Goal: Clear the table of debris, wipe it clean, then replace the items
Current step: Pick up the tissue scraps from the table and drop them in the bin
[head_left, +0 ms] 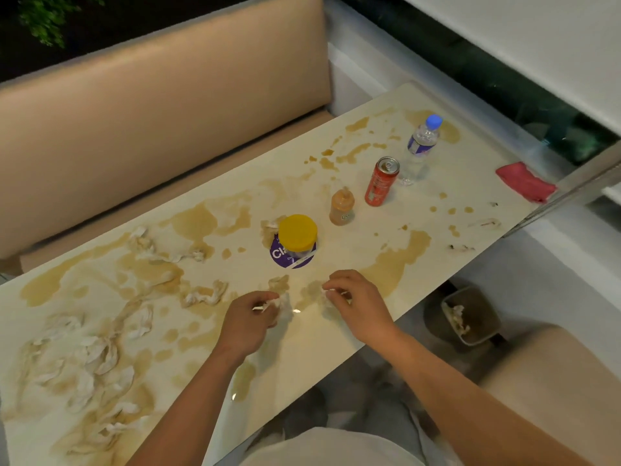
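Two wads of soaked tissue are being gathered at the near edge of the desk, just in front of the yellow-lidded jar. The left hand is curled, its fingertips pinched on a crumpled white tissue; the right hand is likewise half closed, thumb and fingers nipping a second tissue wad. Both wads are taken by the fingertips only, probably because the paper is wet and stained.

Left of the jar, a wide scatter of sodden tissues lies in tan spill puddles, so the debris stage is judged barely begun. A grey bin is set on the floor to the right of the jar and below the desk edge; tissue is already seen inside it, and its place beside the seat suits short drops from the right hand.

Beyond the jar, 3 upright containers stand in a row: a small orange bottle, a red can and a blue-capped water bottle. They have yet to be lifted for wiping. A folded red cloth is parked far right of the jar at the desk's corner, presumably kept dry until the debris is gone.
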Tool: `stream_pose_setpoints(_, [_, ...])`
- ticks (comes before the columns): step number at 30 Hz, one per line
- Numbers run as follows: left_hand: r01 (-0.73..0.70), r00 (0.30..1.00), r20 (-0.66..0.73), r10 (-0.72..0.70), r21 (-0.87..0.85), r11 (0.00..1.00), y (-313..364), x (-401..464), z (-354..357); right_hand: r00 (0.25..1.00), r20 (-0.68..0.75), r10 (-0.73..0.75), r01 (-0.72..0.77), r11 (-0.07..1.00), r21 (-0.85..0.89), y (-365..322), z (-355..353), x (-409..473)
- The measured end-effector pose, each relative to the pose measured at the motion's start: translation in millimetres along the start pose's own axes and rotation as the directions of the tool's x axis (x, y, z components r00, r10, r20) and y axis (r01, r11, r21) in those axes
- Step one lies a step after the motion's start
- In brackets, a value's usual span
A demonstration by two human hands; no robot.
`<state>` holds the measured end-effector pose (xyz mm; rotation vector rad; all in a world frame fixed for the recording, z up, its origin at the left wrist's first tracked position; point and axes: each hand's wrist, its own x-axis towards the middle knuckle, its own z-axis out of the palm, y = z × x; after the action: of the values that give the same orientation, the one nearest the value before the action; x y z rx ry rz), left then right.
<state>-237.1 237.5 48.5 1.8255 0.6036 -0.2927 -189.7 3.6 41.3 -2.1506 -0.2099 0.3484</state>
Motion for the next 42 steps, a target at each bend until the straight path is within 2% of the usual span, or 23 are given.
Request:
stream_pose_setpoints(9, [-0.059,0.981,0.191,0.035,0.120,0.991,42.4,6.4,98.2,0.964,-0.142,0.224,-0.197,0.963,0.187,71.6,-94.7,-27.0])
stream_pose_setpoints(15, [-0.137,0.955,0.289,0.060,0.252,0.958,79.1,20.8,192.0,0.911,-0.220,0.349,-0.304,0.928,0.214,151.3,-172.4,-43.4])
stream_pose_setpoints(21, [-0.232,0.910,0.407,0.081,0.338,0.912,122.9,34.1,307.2,0.848,-0.329,0.416,-0.379,0.909,0.172,236.6,-249.7,-60.9])
stream_pose_setpoints(24, [-0.252,0.875,0.480,0.067,0.334,0.908,136.5,37.9,366.7,0.776,-0.402,0.486,-0.446,0.874,0.195,292.4,-273.5,-70.5])
stream_pose_setpoints(28, [-0.342,0.802,0.594,0.059,0.375,0.862,140.1,39.4,439.9,0.678,-0.434,0.593,-0.560,0.799,0.217,376.1,-288.3,-79.4])
stream_pose_setpoints(31, [-0.353,0.771,0.636,0.025,0.395,0.848,131.4,41.9,489.4,0.656,-0.407,0.636,-0.616,0.762,0.199,435.6,-291.0,-80.6])
stream_pose_setpoints(35, [-0.320,0.768,0.639,-0.045,0.443,0.838,105.8,56.4,546.0,0.630,-0.353,0.692,-0.677,0.712,0.187,500.7,-284.4,-73.8])
stream_pose_setpoints(42, [-0.293,0.798,0.596,-0.088,0.511,0.808,53.3,92.5,625.1,0.585,-0.294,0.756,-0.748,0.643,0.166,580.4,-266.1,-60.7])
